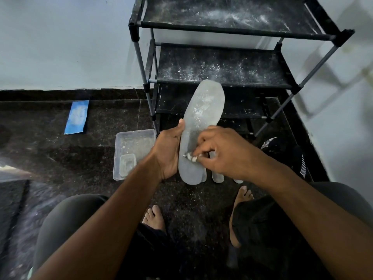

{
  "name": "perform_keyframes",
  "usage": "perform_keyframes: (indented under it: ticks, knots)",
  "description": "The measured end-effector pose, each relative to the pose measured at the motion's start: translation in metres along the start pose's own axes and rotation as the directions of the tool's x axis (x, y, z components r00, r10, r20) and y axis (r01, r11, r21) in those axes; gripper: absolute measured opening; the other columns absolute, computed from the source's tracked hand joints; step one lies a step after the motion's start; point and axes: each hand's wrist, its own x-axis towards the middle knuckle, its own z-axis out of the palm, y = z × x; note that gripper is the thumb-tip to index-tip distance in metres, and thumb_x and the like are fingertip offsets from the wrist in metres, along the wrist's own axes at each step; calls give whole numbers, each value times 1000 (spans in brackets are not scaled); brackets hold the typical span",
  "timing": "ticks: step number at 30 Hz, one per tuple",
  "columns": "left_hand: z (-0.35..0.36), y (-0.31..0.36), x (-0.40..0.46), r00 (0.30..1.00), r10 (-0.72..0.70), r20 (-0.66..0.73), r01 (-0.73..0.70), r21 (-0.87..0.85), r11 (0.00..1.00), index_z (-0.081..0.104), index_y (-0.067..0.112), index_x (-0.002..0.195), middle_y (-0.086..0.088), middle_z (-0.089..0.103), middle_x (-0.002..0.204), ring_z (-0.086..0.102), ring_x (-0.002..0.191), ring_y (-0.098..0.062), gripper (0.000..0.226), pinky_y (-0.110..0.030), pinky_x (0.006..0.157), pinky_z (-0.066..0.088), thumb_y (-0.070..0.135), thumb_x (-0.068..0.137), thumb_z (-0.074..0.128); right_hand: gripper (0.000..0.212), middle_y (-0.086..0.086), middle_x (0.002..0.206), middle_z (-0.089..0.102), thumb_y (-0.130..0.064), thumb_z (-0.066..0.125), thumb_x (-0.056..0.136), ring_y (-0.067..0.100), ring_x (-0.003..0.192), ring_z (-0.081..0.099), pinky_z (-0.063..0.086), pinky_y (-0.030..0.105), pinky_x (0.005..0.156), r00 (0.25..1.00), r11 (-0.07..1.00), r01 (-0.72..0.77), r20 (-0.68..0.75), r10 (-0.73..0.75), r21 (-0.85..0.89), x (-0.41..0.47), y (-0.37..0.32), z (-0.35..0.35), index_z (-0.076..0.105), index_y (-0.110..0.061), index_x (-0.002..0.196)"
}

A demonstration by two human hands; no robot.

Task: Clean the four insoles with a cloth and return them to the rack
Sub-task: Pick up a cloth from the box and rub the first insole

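Observation:
My left hand (168, 150) grips the left edge of a grey insole (203, 112), held upright in front of the black shoe rack (222, 65). White dust speckles the insole's upper half. My right hand (220, 152) pinches a small bunched whitish cloth (190, 157) against the insole's lower part. Behind my right hand, the rounded ends of other insoles (218, 177) lie on the dark floor, mostly hidden.
A clear plastic tray (129, 146) with a smaller container inside sits on the floor left of my hands. A blue mat piece (77, 117) lies further left. The rack's shelves are dusty. A black striped shoe (282, 146) rests at right. My bare feet are below.

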Motion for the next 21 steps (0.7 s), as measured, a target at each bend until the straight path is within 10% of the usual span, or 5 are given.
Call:
perform_keyframes:
  ticks: [4, 9, 15, 21]
  knots:
    - [2, -1, 0, 1000, 8, 24, -8, -6, 1000, 62, 9, 134, -13, 74, 105, 74, 86, -24, 52, -37, 73, 62, 44, 110, 32, 20, -10, 95, 59, -28, 66, 90, 8, 93, 44, 46, 30, 81, 985, 974, -53, -173, 15, -219, 4, 9, -9, 74, -23, 107]
    - [-2, -2, 0, 1000, -12, 17, 12, 43, 999, 65, 7, 132, -17, 71, 116, 68, 101, -30, 56, -43, 85, 60, 47, 109, 33, 15, -19, 90, 54, -31, 68, 88, -8, 90, 42, 36, 20, 84, 998, 999, 10, 65, -7, -35, 0, 1, 6, 76, -24, 97]
    - [-1, -1, 0, 999, 16, 48, -16, 10, 1000, 61, 9, 138, -14, 71, 115, 71, 96, -25, 52, -40, 80, 61, 44, 110, 34, 20, -7, 95, 59, -26, 66, 90, 10, 94, 45, 47, 32, 81, 985, 970, -48, -173, 6, -236, 7, 12, -6, 74, -22, 108]
    - [-2, -1, 1, 999, -12, 51, 12, 6, 1000, 63, 7, 133, -16, 70, 112, 69, 94, -27, 54, -42, 83, 59, 45, 109, 34, 17, -11, 87, 61, -23, 72, 85, 4, 85, 47, 42, 24, 77, 993, 998, -5, -117, 11, 57, 4, 9, 1, 76, -22, 102]
